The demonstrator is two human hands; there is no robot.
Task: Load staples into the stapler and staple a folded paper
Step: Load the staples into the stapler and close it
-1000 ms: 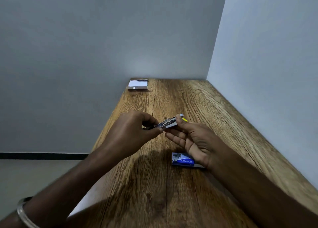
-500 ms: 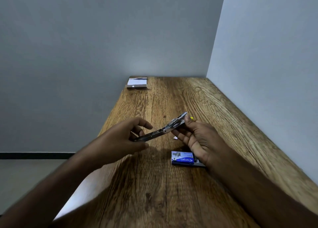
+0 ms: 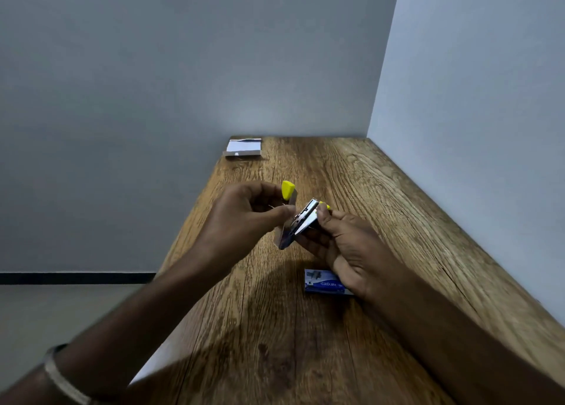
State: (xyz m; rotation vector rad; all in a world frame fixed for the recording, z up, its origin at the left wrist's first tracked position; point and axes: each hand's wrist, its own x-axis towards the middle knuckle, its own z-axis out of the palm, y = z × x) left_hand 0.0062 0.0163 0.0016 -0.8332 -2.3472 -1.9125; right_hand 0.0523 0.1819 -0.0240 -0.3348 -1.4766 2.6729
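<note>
A small metal stapler (image 3: 301, 222) with yellow plastic ends is held above the wooden table (image 3: 305, 343), swung open into a V. My left hand (image 3: 244, 218) pinches the arm that ends in the yellow cap (image 3: 288, 189). My right hand (image 3: 345, 245) grips the other metal arm from below and from the right. A blue staple box (image 3: 321, 282) lies flat on the table under my right hand, partly hidden by it. A folded white paper (image 3: 244, 148) rests at the table's far left corner.
Grey walls close the table off at the back and along the right side. The table's left edge drops to a pale floor (image 3: 46, 313) with a dark skirting strip. A metal bangle (image 3: 62, 380) is on my left wrist.
The stapler went from a nearly straight, stretched-out line to an open V with the yellow cap raised. My left hand rose and closed on that arm. My right hand kept its hold.
</note>
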